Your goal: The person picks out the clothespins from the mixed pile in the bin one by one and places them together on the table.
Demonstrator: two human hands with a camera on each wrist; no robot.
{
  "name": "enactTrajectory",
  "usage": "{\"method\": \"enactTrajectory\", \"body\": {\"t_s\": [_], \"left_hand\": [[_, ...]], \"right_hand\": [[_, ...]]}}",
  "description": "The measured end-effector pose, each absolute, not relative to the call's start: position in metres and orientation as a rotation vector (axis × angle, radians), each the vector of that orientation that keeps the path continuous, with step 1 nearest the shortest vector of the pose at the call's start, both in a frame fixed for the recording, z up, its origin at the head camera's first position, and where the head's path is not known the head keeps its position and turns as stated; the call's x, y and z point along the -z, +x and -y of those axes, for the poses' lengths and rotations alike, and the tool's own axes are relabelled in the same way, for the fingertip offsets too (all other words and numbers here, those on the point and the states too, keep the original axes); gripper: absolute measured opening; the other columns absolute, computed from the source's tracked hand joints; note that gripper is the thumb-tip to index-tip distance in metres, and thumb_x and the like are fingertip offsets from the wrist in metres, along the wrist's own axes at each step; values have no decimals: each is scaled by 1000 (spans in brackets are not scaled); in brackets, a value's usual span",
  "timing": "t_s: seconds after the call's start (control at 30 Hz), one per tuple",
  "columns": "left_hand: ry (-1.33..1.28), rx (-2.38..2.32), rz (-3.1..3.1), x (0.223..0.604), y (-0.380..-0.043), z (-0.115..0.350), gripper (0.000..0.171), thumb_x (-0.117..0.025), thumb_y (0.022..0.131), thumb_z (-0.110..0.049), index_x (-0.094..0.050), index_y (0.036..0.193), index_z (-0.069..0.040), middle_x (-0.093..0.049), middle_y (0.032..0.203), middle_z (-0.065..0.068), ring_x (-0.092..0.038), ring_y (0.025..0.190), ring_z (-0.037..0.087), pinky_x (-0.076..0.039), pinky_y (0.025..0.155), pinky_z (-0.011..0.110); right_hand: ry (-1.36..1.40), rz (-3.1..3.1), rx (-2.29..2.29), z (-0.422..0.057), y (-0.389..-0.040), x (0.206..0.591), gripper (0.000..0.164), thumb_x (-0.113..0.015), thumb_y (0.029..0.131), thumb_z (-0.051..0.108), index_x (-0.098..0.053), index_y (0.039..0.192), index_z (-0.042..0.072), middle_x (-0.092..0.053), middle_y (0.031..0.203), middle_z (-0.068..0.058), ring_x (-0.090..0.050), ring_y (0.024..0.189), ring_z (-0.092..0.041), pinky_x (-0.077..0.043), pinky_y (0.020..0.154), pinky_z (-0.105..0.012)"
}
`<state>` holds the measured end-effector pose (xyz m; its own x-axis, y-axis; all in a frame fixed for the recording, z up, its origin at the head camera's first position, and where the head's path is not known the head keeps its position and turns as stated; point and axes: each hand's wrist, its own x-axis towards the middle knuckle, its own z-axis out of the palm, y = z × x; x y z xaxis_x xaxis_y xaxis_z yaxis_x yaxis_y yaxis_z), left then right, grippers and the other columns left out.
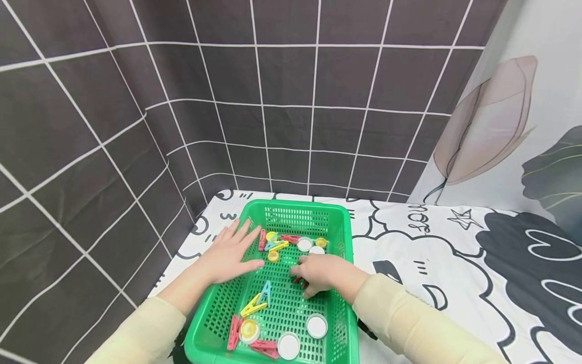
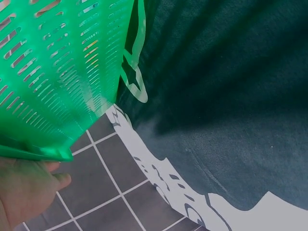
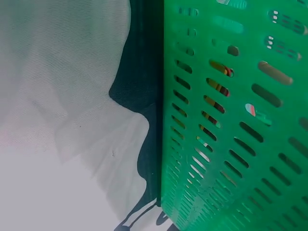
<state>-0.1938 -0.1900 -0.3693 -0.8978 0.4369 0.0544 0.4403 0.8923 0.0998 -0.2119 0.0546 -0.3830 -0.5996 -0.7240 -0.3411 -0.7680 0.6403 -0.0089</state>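
Note:
A green plastic basket [image 1: 342, 242] holds clothespins and round caps. My left hand [image 1: 233, 255] lies over its left rim with the fingers spread; in the left wrist view fingers [image 2: 41, 185] show by the rim. Inside on the right, my right hand [image 1: 318, 273] has its fingers curled round a red clothespin [image 1: 297, 279], mostly hidden beneath them. Just beyond that hand are white caps [image 1: 304, 244]. Near the middle lie a blue clothespin [image 1: 265, 291] and a yellow clothespin [image 1: 252, 306]. The right wrist view shows only the basket's slotted wall, without the hand.
Toward the near end are more red clothespins [image 1: 234, 332], white caps [image 1: 288, 346] and a yellow cap [image 1: 248, 328]. A patterned cloth [image 1: 409, 253] lies under the basket. Behind and to the left hangs a dark gridded curtain [image 1: 291, 126].

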Motion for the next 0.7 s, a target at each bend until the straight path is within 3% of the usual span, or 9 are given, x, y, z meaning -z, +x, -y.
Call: {"method": "enactTrajectory", "body": {"t_s": [0.2,0.7], "left_hand": [[-689,180,3028,370,-194,190,87,-38,86,-70,-23,150,-13,-13,154,17,-4,140,40,-8,110,57],[-669,199,3021,372,-194,189,87,-41,86,-69,-22,150,-14,-14,154,16,-3,140,39,-10,110,57]], "right_hand": [[-1288,-2525,-150,-56,-213,384,46,-74,80,37,-58,123,36,-56,105,5,-56,88,-11,-51,75,-29],[-1370,-2486,-127,-55,-210,385,27,-74,80,34,-65,106,34,-52,97,8,-51,80,-6,-48,67,-24]]}}
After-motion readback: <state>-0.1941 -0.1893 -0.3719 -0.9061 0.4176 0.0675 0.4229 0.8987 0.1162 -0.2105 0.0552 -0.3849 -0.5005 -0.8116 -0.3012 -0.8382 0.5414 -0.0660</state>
